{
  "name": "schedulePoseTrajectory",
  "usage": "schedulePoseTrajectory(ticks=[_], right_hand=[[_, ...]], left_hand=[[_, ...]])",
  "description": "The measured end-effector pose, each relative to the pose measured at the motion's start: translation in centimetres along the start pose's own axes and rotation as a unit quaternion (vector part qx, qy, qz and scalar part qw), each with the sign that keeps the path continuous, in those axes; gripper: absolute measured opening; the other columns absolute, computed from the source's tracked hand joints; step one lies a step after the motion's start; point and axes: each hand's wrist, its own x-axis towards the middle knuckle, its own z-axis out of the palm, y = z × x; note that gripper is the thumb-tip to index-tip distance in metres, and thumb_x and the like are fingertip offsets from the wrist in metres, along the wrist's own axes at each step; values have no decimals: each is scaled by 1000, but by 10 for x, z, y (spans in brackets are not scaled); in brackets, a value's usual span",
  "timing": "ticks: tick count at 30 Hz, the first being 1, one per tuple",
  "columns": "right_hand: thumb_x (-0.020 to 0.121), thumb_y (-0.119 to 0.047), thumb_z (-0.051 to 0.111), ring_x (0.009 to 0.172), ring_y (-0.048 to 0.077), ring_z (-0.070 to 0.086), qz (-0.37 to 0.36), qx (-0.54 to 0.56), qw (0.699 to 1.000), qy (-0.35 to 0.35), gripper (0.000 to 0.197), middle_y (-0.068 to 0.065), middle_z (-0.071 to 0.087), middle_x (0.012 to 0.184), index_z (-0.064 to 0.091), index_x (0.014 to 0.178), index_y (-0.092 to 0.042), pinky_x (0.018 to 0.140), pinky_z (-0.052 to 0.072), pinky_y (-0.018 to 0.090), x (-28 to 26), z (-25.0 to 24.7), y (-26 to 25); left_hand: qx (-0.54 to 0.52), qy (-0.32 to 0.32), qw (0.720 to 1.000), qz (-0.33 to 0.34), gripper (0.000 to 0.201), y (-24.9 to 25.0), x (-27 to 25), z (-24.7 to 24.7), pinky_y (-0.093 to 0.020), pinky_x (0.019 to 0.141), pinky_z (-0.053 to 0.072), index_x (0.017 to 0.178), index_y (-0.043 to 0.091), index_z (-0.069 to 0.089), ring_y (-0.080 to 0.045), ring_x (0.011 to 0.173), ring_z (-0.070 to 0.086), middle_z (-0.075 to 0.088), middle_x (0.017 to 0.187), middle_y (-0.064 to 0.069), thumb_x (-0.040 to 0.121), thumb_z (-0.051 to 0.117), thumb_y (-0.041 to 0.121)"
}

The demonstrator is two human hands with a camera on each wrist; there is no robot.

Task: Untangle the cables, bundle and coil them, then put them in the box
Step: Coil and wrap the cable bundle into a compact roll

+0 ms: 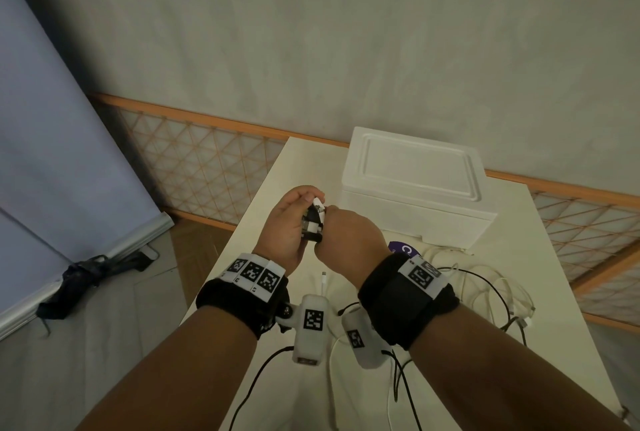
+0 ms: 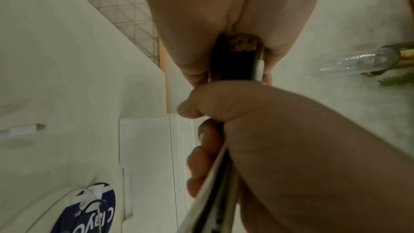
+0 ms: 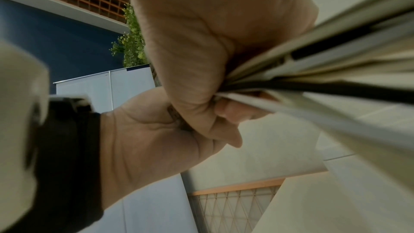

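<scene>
Left hand curled round a small bundle of black and white cables, held above the tabletop. Right hand touching it, fingers closed on the same bundle from the other side. Closed white box just beyond both hands. Loose cables beside the right wrist.

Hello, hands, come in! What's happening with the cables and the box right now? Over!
Both hands, left and right, grip one cable bundle. Loose cables remain on table. Box lid closed.
</scene>
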Motion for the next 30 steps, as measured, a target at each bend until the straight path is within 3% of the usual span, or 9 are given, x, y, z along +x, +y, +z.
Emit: schedulePoseTrajectory(ticks=[3,8,13,16,19,21,24,26,30], right_hand=[[82,-14,52,69,19,54,2,2,1000,-4,16,-1,51,78,51,98,-11,63,48,30,1,0,0],[80,-15,54,72,20,56,7,37,999,-19,12,0,52,77,53,92,-11,61,43,29,5,2,2],[78,-15,56,72,21,57,14,61,998,-11,13,0,53,77,51,91,-11,59,42,29,4,2,2],[78,-14,55,70,21,54,18,59,998,12,17,-2,51,77,50,94,-11,58,41,29,3,3,0],[80,-16,56,72,21,55,12,40,999,19,21,-1,50,79,50,99,-9,59,41,29,1,1,-3],[81,-16,55,71,20,54,7,22,1000,19,21,0,50,80,50,100,-9,60,42,29,1,1,-4],[81,-16,54,69,20,53,14,35,999,22,22,-1,50,79,49,102,-10,59,42,29,1,2,-5],[80,-16,55,69,21,56,25,67,997,32,27,-4,49,76,45,104,-10,57,42,29,1,3,-5],[81,-14,56,67,23,61,36,105,992,61,32,-7,46,68,34,104,-12,50,40,28,3,5,-6]], left_hand=[[30,-8,999,9,22,0,-1,1,-26,60,45,76,14,57,-15,74,55,58,79,3,95,48,9],[82,-30,996,26,6,-2,-3,0,-25,55,40,72,16,56,-13,69,50,54,82,-1,73,54,10],[95,-15,995,23,16,-3,-2,0,-26,59,41,77,13,57,-17,74,51,56,82,-2,90,51,6],[104,-7,993,54,14,-3,1,0,-29,64,44,82,19,62,-17,77,52,58,83,-1,89,51,22],[93,-8,995,45,37,1,1,2,-28,64,46,93,18,65,-13,74,55,59,81,3,102,35,38],[54,1,999,3,54,3,1,3,-29,64,45,83,13,64,-15,70,56,60,76,1,103,24,44],[14,0,1000,-3,48,4,1,4,-31,69,45,70,10,57,-18,75,56,61,75,1,104,31,32],[28,-7,1000,13,36,5,0,5,-28,66,48,74,8,54,-18,77,59,62,80,0,102,37,21],[92,-7,995,31,25,7,-1,6,-23,55,45,81,11,57,-13,65,56,58,78,-4,101,43,17]])
